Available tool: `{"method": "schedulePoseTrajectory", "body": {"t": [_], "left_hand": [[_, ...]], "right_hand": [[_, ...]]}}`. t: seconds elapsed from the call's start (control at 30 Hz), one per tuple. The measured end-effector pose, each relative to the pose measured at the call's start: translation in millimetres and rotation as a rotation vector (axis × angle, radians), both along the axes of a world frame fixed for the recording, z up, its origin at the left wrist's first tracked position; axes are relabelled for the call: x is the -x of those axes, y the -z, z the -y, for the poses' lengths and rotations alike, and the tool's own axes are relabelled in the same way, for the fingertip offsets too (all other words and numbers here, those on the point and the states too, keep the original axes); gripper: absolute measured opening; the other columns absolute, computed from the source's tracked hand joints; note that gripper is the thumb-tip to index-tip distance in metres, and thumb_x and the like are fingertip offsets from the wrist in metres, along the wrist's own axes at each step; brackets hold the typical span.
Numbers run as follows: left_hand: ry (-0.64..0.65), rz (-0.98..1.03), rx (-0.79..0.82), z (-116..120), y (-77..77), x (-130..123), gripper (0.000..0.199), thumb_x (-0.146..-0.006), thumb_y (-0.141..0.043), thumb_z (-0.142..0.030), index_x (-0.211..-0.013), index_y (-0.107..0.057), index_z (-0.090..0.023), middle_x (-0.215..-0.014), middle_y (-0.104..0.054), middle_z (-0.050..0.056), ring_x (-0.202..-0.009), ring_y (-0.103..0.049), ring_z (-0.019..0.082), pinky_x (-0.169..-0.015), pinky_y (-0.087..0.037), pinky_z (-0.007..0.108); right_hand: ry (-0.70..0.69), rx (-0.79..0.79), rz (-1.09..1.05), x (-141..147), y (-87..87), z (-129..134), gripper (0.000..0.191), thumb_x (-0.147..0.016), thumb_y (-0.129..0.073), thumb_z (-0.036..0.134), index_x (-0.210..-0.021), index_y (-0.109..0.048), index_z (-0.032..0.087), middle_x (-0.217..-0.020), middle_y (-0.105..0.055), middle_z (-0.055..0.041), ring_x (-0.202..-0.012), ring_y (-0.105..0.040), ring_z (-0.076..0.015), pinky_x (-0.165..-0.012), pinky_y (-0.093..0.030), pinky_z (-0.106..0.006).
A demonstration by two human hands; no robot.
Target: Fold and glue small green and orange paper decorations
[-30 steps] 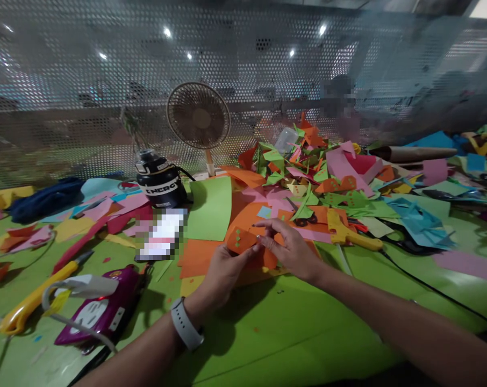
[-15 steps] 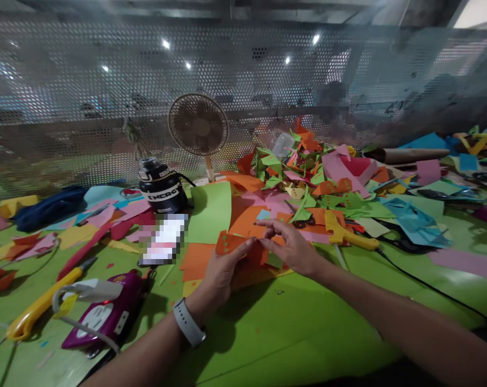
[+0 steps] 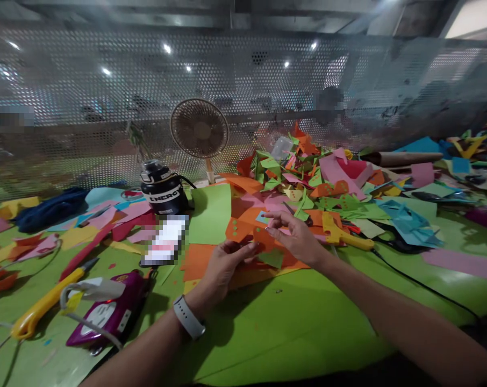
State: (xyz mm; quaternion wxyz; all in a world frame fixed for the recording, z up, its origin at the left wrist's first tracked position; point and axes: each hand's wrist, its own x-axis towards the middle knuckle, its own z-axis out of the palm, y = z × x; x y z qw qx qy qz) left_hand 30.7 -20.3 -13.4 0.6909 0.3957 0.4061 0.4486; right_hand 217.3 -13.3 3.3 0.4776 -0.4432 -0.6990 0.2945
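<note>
A folded orange paper strip with green diamond marks (image 3: 234, 229) is pinched between the thumb and fingers of my left hand (image 3: 223, 266). My right hand (image 3: 294, 235) is just right of the strip, thumb and fingertips apart, the thumb at the edge of its orange flap. Whether that thumb touches the flap is hard to see. A small blue paper square (image 3: 262, 216) shows beside the right fingertips. Below the hands are orange sheets (image 3: 195, 259) and a green paper scrap (image 3: 272, 258).
A yellow glue gun (image 3: 344, 235) with a black cord lies to the right. Paper scraps heap up behind (image 3: 303, 156). On the left are a dark bottle (image 3: 165, 191), a purple power strip (image 3: 106, 312) and another yellow-handled tool (image 3: 45, 303). A fan (image 3: 200, 129) stands at the back.
My right hand's fingers have parted from their pinch and shifted slightly up and right. The orange strip has turned a little in my left hand, its marked end moving up and right.
</note>
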Motion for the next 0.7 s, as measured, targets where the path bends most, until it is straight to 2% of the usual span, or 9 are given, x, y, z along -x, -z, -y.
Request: {"method": "schedulePoseTrajectory", "body": {"t": [0.2,0.3,0.4,0.5,0.6,0.7], "left_hand": [[0.009,-0.016,-0.010,0.5,-0.3,-0.5,0.029,-0.058,-0.086,-0.032,-0.077,-0.073,-0.014,-0.077,-0.076,0.009,-0.068,-0.069,0.018,-0.066,-0.054,0.028],[-0.015,-0.014,-0.010,1.1,-3.4,-0.2,0.029,-0.058,-0.086,-0.032,-0.078,-0.072,-0.015,-0.080,-0.076,0.009,-0.068,-0.070,0.019,-0.058,-0.053,0.026],[-0.065,-0.047,-0.013,-1.0,-5.6,2.0,0.029,-0.058,-0.086,-0.032,-0.076,-0.071,-0.014,-0.085,-0.076,0.011,-0.074,-0.071,0.020,-0.054,-0.051,0.023],[-0.065,-0.076,-0.033,-4.7,-4.7,4.8,0.028,-0.060,-0.085,-0.034,-0.074,-0.072,-0.013,-0.093,-0.075,0.014,-0.082,-0.071,0.023,-0.051,-0.049,0.021],[-0.050,-0.076,-0.056,-7.0,-2.2,6.1,0.028,-0.061,-0.083,-0.035,-0.075,-0.072,-0.013,-0.098,-0.074,0.015,-0.086,-0.071,0.025,-0.051,-0.050,0.021],[-0.068,-0.065,-0.055,-7.5,-0.1,6.0,0.030,-0.060,-0.084,-0.034,-0.079,-0.072,-0.014,-0.094,-0.075,0.013,-0.088,-0.071,0.026,-0.055,-0.053,0.023]], "right_hand": [[-0.019,-0.001,0.064,-0.7,3.9,-3.0,0.030,-0.084,-0.059,0.028,-0.112,-0.064,0.017,-0.085,-0.064,-0.0033,-0.083,-0.061,-0.0156,-0.081,-0.049,-0.032],[-0.020,-0.016,0.069,-0.9,1.2,-6.6,0.032,-0.085,-0.060,0.031,-0.113,-0.064,0.018,-0.089,-0.066,-0.0044,-0.085,-0.062,-0.0159,-0.082,-0.050,-0.033],[0.040,-0.081,0.011,-12.7,-17.9,-7.9,0.037,-0.086,-0.059,0.034,-0.118,-0.062,0.018,-0.101,-0.068,-0.0072,-0.093,-0.063,-0.0170,-0.087,-0.050,-0.034],[0.110,-0.116,-0.014,-43.2,-49.3,1.4,0.035,-0.086,-0.058,0.035,-0.116,-0.063,0.018,-0.105,-0.070,-0.0085,-0.096,-0.066,-0.0194,-0.088,-0.051,-0.036],[0.218,-0.089,0.217,-86.4,-71.3,21.2,0.033,-0.084,-0.056,0.032,-0.112,-0.066,0.018,-0.102,-0.071,-0.0083,-0.094,-0.067,-0.0224,-0.086,-0.052,-0.038],[0.327,0.003,0.689,-123.6,-67.0,40.8,0.042,-0.079,-0.056,0.029,-0.119,-0.063,0.017,-0.116,-0.067,-0.0115,-0.100,-0.065,-0.0273,-0.087,-0.051,-0.041]]}}
